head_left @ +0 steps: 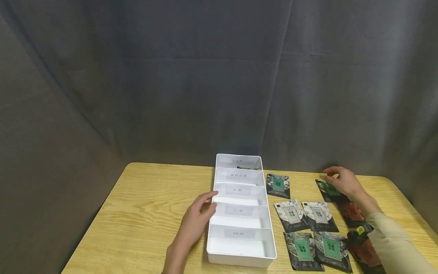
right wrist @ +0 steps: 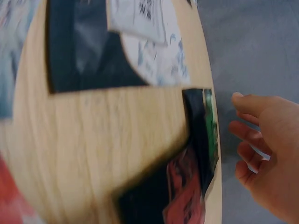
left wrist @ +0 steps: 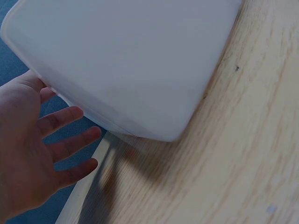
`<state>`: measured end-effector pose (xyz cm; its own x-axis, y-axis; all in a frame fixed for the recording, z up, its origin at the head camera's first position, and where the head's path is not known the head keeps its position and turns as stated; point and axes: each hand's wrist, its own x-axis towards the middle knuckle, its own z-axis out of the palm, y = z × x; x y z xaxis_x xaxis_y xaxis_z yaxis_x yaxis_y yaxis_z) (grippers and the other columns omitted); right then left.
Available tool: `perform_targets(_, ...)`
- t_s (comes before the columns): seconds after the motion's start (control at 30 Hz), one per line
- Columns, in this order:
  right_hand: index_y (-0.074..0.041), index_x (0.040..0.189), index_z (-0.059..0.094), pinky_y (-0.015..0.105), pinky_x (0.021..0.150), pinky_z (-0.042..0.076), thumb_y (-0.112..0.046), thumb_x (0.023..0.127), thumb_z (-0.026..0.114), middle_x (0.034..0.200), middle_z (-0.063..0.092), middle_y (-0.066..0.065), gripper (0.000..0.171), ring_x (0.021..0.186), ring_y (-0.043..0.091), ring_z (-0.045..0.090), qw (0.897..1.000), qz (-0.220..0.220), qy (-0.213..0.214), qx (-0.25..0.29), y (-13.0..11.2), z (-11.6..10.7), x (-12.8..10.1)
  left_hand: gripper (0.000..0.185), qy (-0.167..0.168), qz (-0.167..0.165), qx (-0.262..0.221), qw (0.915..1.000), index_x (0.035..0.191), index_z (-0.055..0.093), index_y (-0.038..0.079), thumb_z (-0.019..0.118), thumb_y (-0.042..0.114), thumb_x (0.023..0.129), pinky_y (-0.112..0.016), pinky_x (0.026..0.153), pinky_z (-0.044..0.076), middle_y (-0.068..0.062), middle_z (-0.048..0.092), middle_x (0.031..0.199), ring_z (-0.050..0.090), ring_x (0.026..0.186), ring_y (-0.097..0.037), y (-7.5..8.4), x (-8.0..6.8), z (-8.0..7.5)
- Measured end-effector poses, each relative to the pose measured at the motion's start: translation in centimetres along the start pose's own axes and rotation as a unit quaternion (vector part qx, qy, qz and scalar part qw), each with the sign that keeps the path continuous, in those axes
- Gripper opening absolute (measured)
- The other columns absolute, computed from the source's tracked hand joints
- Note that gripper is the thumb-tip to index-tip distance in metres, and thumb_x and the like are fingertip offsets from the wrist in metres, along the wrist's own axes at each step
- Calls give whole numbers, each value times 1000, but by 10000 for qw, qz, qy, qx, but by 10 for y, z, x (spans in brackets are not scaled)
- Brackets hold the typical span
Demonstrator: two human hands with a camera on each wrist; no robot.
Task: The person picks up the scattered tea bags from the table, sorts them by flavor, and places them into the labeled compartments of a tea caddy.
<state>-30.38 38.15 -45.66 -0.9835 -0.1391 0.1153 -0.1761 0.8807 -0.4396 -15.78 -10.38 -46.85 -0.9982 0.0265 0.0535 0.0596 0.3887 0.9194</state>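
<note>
A long white divided box stands mid-table, its compartments marked with paper labels. My left hand is at the box's left rim; in the left wrist view, its lower fingers are spread apart from the wall. Over a dark packet with a green front, at the table's back right, hovers my right hand. The right wrist view shows that hand's fingers loosely bent with nothing between them, apart from the green packet. A red packet lies partly below the right forearm.
Beside the box lie two white-fronted packets, two green-labelled ones and a teal-labelled one farther back. Another red packet is partly covered by the right sleeve. A dark item sits in the farthest compartment. Grey curtains hang behind the table.
</note>
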Motion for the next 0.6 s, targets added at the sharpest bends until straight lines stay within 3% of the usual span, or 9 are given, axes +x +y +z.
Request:
perform_targets(0.33, 13, 120, 60, 58, 79, 49, -30, 99, 62, 112, 60, 32, 49, 102, 46, 56, 9998, 49, -121, -180, 23, -4, -4, 36, -26, 25, -3, 10000, 135, 57, 37, 55, 42, 100, -47, 97, 53, 4, 55, 141, 61, 120, -22, 0, 0, -1)
perform_targets(0.6, 19, 123, 55, 62, 83, 47, -32, 98, 62, 112, 59, 36, 57, 103, 50, 56, 9990, 205, -348, -181, 30, -4, -6, 36, -26, 59, -82, 9999, 135, 57, 36, 55, 41, 100, -47, 100, 51, 3, 56, 141, 60, 121, -22, -1, 0, -1)
